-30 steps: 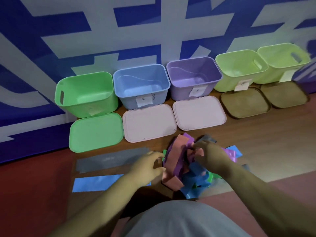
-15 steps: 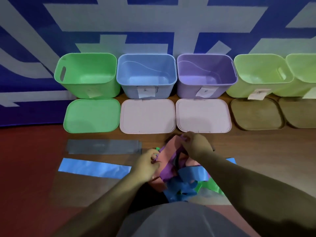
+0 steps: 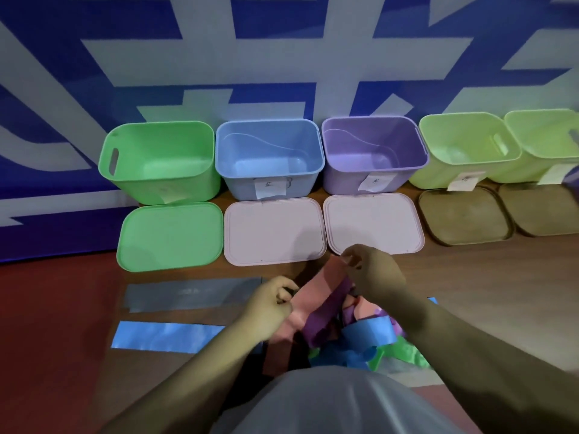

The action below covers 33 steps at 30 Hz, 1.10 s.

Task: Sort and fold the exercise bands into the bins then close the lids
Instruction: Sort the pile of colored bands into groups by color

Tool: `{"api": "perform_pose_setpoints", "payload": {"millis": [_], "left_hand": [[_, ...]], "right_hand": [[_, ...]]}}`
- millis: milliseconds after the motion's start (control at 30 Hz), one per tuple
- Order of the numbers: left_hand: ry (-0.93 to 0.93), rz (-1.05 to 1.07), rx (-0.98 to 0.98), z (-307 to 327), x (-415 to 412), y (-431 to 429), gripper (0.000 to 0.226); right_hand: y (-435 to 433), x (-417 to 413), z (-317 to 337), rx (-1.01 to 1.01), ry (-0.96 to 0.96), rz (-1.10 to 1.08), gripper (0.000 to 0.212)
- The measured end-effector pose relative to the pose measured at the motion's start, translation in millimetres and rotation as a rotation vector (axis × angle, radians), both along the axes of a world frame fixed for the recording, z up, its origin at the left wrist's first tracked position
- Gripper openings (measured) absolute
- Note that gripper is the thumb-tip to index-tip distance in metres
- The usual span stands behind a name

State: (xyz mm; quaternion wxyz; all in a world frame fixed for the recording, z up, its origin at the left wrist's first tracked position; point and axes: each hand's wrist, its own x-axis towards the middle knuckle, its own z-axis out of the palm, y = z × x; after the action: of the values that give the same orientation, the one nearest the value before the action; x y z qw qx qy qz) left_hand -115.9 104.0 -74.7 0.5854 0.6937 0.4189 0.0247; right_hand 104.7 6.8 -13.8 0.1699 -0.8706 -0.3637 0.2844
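So both hands are on the same salmon-pink band (image 3: 316,289) right now. The right hand (image 3: 376,274) has the top end pinched between thumb and fingertips, held up just in front of the right pale pink lid (image 3: 372,223). The left hand (image 3: 269,303) has its fingers curled in, gripping the band's left edge lower down, so the band runs at a slant between the two hands. Its lower end drops toward the person's lap.

Under and beside it is the jumbled pile on the wooden floor (image 3: 470,292). A purple band (image 3: 326,314) lies right against the pink one, a blue band (image 3: 369,333) curls to the right of that, and a green band (image 3: 407,355) sticks out at the bottom right. Two more lie flat on their own left of the pile: a grey band (image 3: 194,294), and a light blue band (image 3: 166,335) just in front of it, nearer the person.

Along the blue-and-white wall (image 3: 282,73) there's a row of five open bins: green bin (image 3: 141,186), blue bin (image 3: 241,186), purple bin (image 3: 344,183), near lime bin (image 3: 432,180) and far lime bin (image 3: 532,170). Each one's lid lies flat on the floor right in front of it: green lid (image 3: 169,236), left pale pink lid (image 3: 272,230), the right pale pink one, left brown lid (image 3: 463,214), right brown lid (image 3: 542,208). Paper labels hang on the bin fronts, like the blue bin's label (image 3: 271,187), but the writing's too blurry to read.
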Motion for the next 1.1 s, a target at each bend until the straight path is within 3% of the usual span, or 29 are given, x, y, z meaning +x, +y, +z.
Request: {"api": "perform_pose_setpoints", "payload": {"millis": [200, 433, 533, 667, 867, 1000, 1100], "left_hand": [[-0.132, -0.117, -0.026, 25, 0, 17, 0.035], [-0.133, -0.155, 0.018, 57, -11, 26, 0.053], [-0.134, -0.189, 0.025, 78, -24, 32, 0.05], [-0.19, -0.201, -0.035, 105, -48, 41, 0.044], [-0.207, -0.159, -0.138, 131, -88, 50, 0.035], [-0.189, -0.114, -0.124, 128, -123, 63, 0.038], [-0.195, -0.082, -0.104, 124, -150, 75, 0.033]], "right_hand": [[-8, -13, 6, -0.02, -0.084, -0.043, 0.017], [-12, -30, 20, 0.044, -0.01, -0.1, 0.02], [-5, -50, 28, 0.12, 0.163, -0.097, 0.012], [12, -87, 21, 0.237, 0.758, -0.359, 0.018], [33, -140, 14, 0.161, 1.292, -0.509, 0.025], [43, -163, 11, 0.205, 1.459, -0.454, 0.021], [50, -175, 18, 0.291, 1.377, -0.394, 0.021]]}}
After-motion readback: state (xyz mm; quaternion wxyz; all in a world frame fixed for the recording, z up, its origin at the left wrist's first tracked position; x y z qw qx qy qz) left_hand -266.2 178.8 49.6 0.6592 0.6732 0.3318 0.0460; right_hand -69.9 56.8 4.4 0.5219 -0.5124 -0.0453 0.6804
